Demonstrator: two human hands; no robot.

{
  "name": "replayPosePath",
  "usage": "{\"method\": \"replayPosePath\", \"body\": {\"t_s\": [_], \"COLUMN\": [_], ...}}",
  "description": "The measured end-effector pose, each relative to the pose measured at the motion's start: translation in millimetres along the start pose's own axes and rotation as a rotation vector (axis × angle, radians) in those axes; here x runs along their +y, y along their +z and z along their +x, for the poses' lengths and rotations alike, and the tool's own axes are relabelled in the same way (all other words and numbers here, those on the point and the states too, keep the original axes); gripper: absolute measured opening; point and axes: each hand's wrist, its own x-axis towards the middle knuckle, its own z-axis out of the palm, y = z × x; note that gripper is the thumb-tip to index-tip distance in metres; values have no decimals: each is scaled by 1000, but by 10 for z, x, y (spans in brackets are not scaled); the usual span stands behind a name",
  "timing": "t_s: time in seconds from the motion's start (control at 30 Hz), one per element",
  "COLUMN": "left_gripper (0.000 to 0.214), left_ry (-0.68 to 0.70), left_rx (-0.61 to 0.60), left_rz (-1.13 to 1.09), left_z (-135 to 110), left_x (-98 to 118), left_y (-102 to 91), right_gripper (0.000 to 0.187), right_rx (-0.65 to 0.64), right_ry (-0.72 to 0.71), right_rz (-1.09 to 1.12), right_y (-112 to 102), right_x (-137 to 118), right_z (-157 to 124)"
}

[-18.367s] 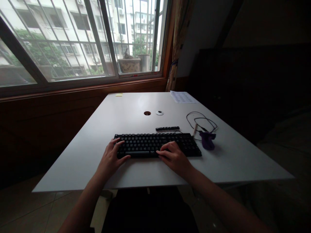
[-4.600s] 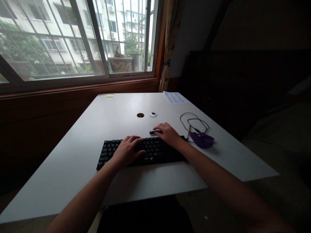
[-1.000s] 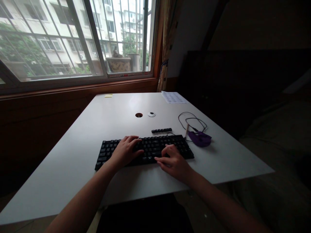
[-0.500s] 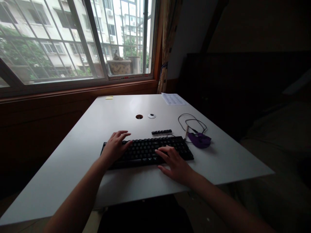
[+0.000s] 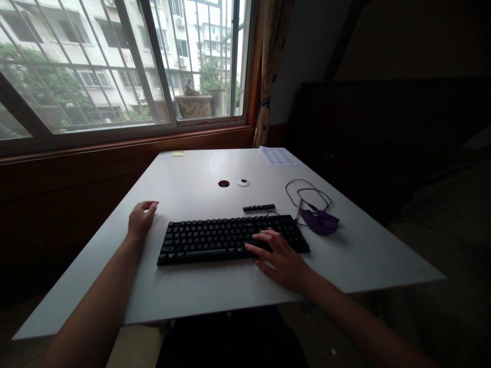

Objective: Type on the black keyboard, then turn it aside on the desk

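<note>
A black keyboard [image 5: 207,240] lies on the white table in front of me. To its left, apart from it, my left hand [image 5: 141,219] is over the tabletop with its fingers curled in toward the thumb; whatever they hold, if anything, is hidden. My right hand [image 5: 282,258] rests on the right part of the keyboard, fingers spread, covering some keys near the front edge. Just behind the keyboard sits a short row of black keycaps [image 5: 259,208].
Right of the keyboard are a purple item [image 5: 321,222], a thin light stick [image 5: 298,208] and a looped black cable [image 5: 307,180]. Farther back are a round hole [image 5: 224,184], a white disc [image 5: 243,182], printed sheets [image 5: 279,156] and a yellow note [image 5: 178,154]. A barred window stands beyond.
My left hand has moved off the keyboard to the left, and its fingers have curled in. The right hand stays on the keyboard. The view has shifted slightly.
</note>
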Motion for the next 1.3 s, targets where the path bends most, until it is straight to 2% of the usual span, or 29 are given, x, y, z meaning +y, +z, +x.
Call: {"method": "replayPosePath", "body": {"t_s": [0.17, 0.4, 0.7, 0.9, 1.3], "left_gripper": [40, 39, 39, 40, 37], "left_ry": [94, 168, 207, 216, 230], "left_rx": [-83, -113, -111, -106, -102], "left_rz": [63, 126, 146, 139, 129], "left_z": [-18, -16, 27, 35, 35], "left_x": [-65, -134, -216, -252, -273], "left_y": [79, 124, 168, 179, 188], "right_gripper": [53, 50, 39, 43, 45], "right_rx": [4, -4, 26, 5, 39], "right_ry": [17, 19, -49, -170, -146], "right_rz": [15, 6, 19, 129, 186], "right_y": [-13, -26, -55, 34, 34], "right_x": [-3, -12, -89, -175, -218], "right_z": [-7, -7, 52, 153, 171]}}
